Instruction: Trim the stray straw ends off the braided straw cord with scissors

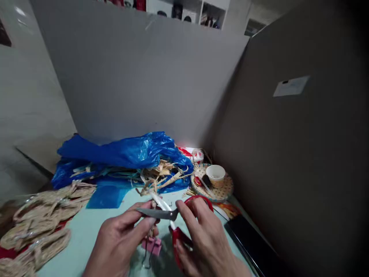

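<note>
At the near edge of a pale green table (82, 238), a person's two bare hands meet in the middle. The left hand (121, 234) is pinched, thumb against fingers, on a thin strand of twisted fibre (152, 231). Just below these fingertips hangs a pink binder clip (152, 246), apparently attached to the strand, though blur and the fingers make that join hard to confirm. The right hand (206, 234) is curled around the red handles of a pair of scissors (161, 214), whose blades stand apart in a wide V, the lower one lying across the left fingertips and thumb.

The chief danger is to skin: if the blades close at this angle, or the left hand slips toward them, a fingertip could be nicked, because the steel crosses right where the strand is pinched. A cut could also fall in the wrong place, since the fingers hide much of the strand. If the clip is what keeps the strand together, a knock from the blade could loosen it and let the fibre unwind.

Behind the hands, loose dry fibre (165, 169) spills from a crumpled blue plastic bag (123, 152); stray ends could get caught up in the work.
</note>
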A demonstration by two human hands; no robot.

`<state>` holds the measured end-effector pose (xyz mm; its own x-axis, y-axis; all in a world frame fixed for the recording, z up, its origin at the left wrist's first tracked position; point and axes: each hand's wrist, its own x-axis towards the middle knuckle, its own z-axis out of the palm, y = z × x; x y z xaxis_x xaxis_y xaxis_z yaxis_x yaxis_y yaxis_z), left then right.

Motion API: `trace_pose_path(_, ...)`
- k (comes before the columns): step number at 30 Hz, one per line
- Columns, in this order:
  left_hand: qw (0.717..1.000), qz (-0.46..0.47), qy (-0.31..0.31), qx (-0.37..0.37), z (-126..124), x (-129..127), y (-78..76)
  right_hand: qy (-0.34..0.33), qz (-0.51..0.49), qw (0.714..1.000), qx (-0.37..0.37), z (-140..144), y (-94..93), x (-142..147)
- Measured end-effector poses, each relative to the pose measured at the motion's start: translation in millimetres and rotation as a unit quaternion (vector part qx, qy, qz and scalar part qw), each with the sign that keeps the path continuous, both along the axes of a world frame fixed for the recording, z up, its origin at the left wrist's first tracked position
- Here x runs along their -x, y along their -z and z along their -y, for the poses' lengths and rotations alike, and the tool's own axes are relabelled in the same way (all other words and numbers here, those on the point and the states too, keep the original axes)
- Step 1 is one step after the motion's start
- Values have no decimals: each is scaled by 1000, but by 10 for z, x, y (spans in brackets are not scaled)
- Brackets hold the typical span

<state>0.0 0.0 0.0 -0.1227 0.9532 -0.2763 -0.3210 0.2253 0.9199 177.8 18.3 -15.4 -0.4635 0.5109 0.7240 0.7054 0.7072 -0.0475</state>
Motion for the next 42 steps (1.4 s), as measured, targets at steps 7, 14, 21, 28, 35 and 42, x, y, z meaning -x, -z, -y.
trace_pose_path(7, 999, 40, -10, 27, 9, 1, -4, -5, 21, 996, -86, -69, 122, -110)
trace_pose_path(14, 997, 23, -36, 71, -7, -14, -114, -19, 4, 995, -97, -85, 123, -119)
trace_pose_path(21, 997, 3, -51, 57, 4, 0, -53, -39, -8, 995, -92, -100, 185, -120)
trace_pose_path(28, 997, -52, -47, 38, -8, 47, 26, -49, -21, 995, -82, -128, 295, -137)
trace_pose_path(35, 997, -76, -18, 18, 13, 52, 72, -51, -32, 995, -83, -170, 330, -142)
trace_pose_path(42, 993, -90, 62, -51, 73, -3, 73, -16, -27, 997, -76, 51, 401, -229)
